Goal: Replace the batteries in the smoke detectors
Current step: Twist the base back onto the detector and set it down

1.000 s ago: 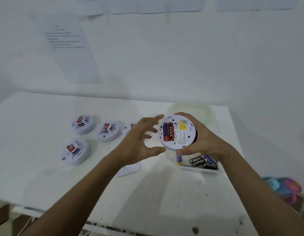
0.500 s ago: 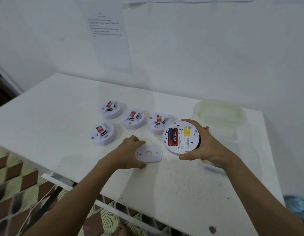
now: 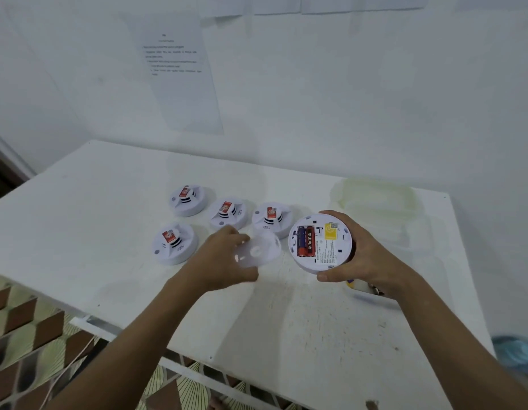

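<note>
While your left hand (image 3: 224,261) blurs across centre frame, it's hard to read exactly, but its fingers curl round a white cover plate (image 3: 261,250), itself smeared by motion and lifted just off the table (image 3: 108,232). Lower left, patterned floor tiles (image 3: 17,327) are cut by the frame edge. Upper left of centre, a printed sheet (image 3: 179,81) hangs on the wall, its text too small to read.

Count with me, left to right: four smoke detectors sit face up on the table at mid-frame, one at the front left (image 3: 174,244), then three in a row behind it, (image 3: 188,200), (image 3: 228,214) and (image 3: 271,218), each white and round with a red label on its raised centre. A fifth, the open detector (image 3: 320,242), is in your right hand (image 3: 363,255), thumb below and fingers wrapped over the far rim, gripping it tilted toward you just right of centre. Its back is bare: two batteries (image 3: 305,241) lie side by side in the bay on its left side, one dark, one red with white characters, beside a yellow sticker and fine print.

Right of that, a pale translucent container (image 3: 378,196) is faint against the tabletop. Under your right wrist, something yellow and white (image 3: 356,284) peeks out, mostly hidden. At lower right, a blue object (image 3: 517,353) is blurred and cropped.
</note>
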The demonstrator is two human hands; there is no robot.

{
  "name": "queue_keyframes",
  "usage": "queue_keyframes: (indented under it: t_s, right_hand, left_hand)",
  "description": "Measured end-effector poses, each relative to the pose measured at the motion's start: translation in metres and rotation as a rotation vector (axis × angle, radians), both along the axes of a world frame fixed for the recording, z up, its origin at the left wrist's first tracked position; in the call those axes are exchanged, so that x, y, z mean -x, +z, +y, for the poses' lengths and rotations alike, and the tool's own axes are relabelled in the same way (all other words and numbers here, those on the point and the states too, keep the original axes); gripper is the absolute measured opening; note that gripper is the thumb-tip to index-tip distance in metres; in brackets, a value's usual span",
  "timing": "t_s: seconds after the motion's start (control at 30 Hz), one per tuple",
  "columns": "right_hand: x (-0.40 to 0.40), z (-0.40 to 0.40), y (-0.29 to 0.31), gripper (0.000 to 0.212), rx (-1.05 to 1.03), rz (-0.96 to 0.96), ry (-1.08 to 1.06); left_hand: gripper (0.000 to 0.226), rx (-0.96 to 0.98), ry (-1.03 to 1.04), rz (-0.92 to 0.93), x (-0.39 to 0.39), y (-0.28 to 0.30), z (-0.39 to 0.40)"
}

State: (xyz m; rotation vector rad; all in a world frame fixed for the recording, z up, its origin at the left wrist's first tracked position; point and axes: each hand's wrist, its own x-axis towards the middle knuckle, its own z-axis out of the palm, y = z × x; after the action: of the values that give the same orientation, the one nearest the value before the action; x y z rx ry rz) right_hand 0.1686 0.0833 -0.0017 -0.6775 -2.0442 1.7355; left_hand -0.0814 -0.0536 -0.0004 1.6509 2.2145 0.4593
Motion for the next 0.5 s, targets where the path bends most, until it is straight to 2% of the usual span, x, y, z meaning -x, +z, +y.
queue_keyframes:
  t_s: [0.13,0.33,0.5]
  right_hand:
    - [-0.011,0.002,0.009,0.094,-0.016,0.023,-0.012]
    - [-0.028,0.002,0.02,0.093,-0.044,0.04,-0.011]
    - [-0.042,0.005,0.025,0.095,-0.077,0.038,-0.03]
  left_hand:
    - [0.066,-0.27,-0.043,0.0,-0.024,0.046,0.016]
    - [0.06,-0.223,-0.36,-0.026,-0.078,0.072,0.045]
    - [0.064,-0.219,-0.421,-0.001,-0.087,0.068,0.058]
